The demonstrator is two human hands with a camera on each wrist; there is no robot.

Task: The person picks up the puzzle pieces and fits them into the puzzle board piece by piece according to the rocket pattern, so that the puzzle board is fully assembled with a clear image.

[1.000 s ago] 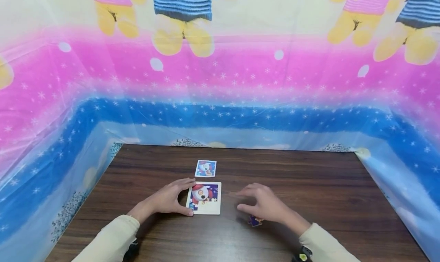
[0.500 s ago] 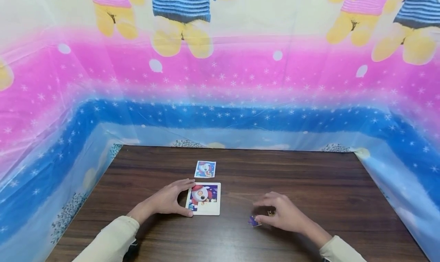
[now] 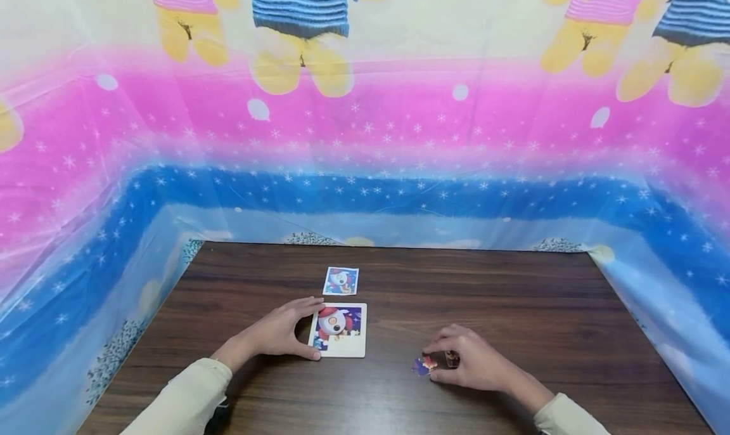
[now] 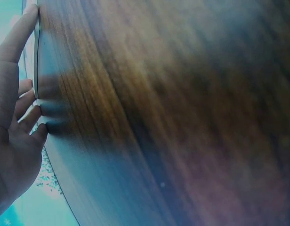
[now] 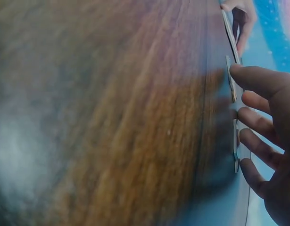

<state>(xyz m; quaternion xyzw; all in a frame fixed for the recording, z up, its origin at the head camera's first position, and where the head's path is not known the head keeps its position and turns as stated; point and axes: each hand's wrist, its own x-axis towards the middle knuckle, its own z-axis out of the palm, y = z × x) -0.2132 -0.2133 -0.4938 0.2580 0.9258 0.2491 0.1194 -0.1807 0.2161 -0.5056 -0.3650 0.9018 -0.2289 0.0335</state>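
A white-framed puzzle board (image 3: 353, 346) lies mid-table, showing a cartoon face with a pale gap at lower right. My left hand (image 3: 279, 327) grips its left side, thumb at the front edge and fingers at the back corner. To the right, my right hand (image 3: 476, 359) bends over a purple puzzle piece (image 3: 423, 365) with red and yellow on it, thumb and forefinger at opposite edges. Under that palm is a second dark puzzle piece (image 3: 452, 359), partly hidden. From the right wrist, the thumb (image 5: 248, 77) meets one thin piece (image 5: 231, 89), and the other fingers are beside another (image 5: 236, 146).
A small picture card (image 3: 341, 281) with the same cartoon lies just behind the board. The dark wood table (image 3: 513, 295) ends at a printed cloth backdrop (image 3: 399, 130) on the far side and both flanks.
My right hand has moved right and toward me, from beside the board to the loose pieces, and its thumb and forefinger have come round the purple one. My left hand stays on the board.
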